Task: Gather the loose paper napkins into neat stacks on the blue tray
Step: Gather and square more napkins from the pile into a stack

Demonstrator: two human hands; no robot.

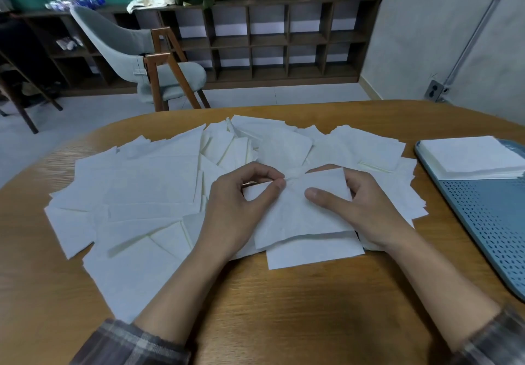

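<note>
- From my remote seat I take the blue tray (488, 222) as my anchor. It lies at the right end of the wooden table (284, 308).
- One squared stack (468, 157) sits on the tray's far end. The near, perforated part is bare, I judge to leave room for more stacks.
- The loose napkins (147, 183) sprawl to the left of the tray, overlapping at every angle, the closest just beside its rim.
- Left of the tray, at the near edge of that heap, both hands work one napkin (306, 217).
- The left hand (238, 202) pinches a far corner between thumb and forefinger.
- The right hand (366, 208) grips the opposite edge, thumb flat on top and fingers curled behind.
- I read this two-sided hold as keeping the limp sheet flat so it can be squared.
- Most of the gathering is not yet done.
</note>
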